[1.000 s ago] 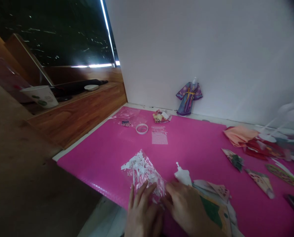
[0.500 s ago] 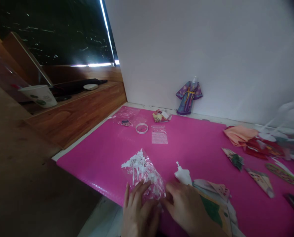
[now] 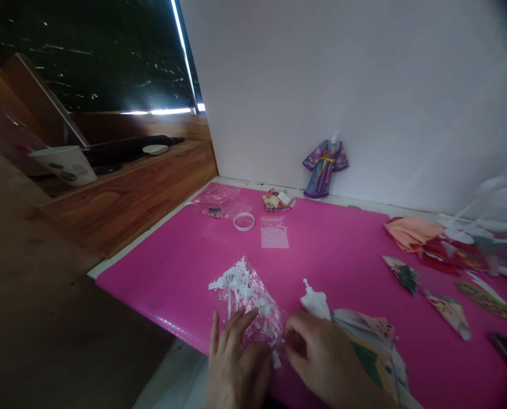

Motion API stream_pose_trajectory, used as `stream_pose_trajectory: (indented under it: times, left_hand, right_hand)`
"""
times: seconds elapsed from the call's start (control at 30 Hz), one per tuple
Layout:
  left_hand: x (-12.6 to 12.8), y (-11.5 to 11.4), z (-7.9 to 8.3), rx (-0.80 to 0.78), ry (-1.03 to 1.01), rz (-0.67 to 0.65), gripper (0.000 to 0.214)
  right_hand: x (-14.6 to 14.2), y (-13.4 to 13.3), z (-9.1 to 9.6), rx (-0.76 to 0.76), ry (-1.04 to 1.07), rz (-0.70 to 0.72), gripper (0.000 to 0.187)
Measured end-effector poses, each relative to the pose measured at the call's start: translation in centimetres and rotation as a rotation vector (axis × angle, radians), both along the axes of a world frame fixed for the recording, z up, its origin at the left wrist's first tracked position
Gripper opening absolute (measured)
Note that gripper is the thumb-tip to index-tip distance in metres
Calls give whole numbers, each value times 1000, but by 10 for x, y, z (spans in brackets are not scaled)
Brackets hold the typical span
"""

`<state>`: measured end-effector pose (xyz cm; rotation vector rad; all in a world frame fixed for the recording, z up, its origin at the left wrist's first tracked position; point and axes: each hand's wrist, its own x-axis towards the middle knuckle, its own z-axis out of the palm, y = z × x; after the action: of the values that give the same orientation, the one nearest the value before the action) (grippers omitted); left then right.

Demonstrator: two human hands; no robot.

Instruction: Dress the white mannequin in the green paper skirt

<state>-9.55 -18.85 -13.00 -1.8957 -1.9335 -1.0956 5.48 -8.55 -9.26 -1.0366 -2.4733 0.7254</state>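
Observation:
A clear plastic bag of white paper cut-outs [image 3: 245, 298] lies on the pink mat [image 3: 343, 255] near its front edge. My left hand [image 3: 236, 363] rests on the bag's near end with its fingers stretched over it. My right hand [image 3: 321, 358] pinches the bag's near right corner, fingers curled together. Just right of the bag a small white paper dress form [image 3: 315, 301] lies flat, and patterned paper sheets [image 3: 375, 346] are partly under my right wrist.
A purple paper robe [image 3: 325, 168] leans on the white wall. A white tape ring [image 3: 244, 221], a small gridded sheet [image 3: 274, 237] and little bags lie at the mat's back left. Coloured folded papers [image 3: 441, 250] spread on the right. A wooden ledge with a paper cup [image 3: 66, 165] stands left.
Both hands have slid slightly toward me along the bag. The left fingers now spread more over its near end, and the right fingers have closed on its corner.

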Motion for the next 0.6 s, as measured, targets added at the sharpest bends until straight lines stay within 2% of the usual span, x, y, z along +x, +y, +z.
stream_pose_trajectory:
  times: [0.1, 0.27, 0.6]
  left_hand:
    - [3, 0, -1, 48, -64, 29, 13]
    - [5, 0, -2, 38, -69, 8, 12]
    - [4, -3, -4, 14, -15, -10, 19]
  right_hand:
    - [2, -2, 4, -69, 75, 50, 14]
    - [1, -7, 5, -103, 107, 58, 16]
    - [-3, -7, 2, -48, 108, 47, 16]
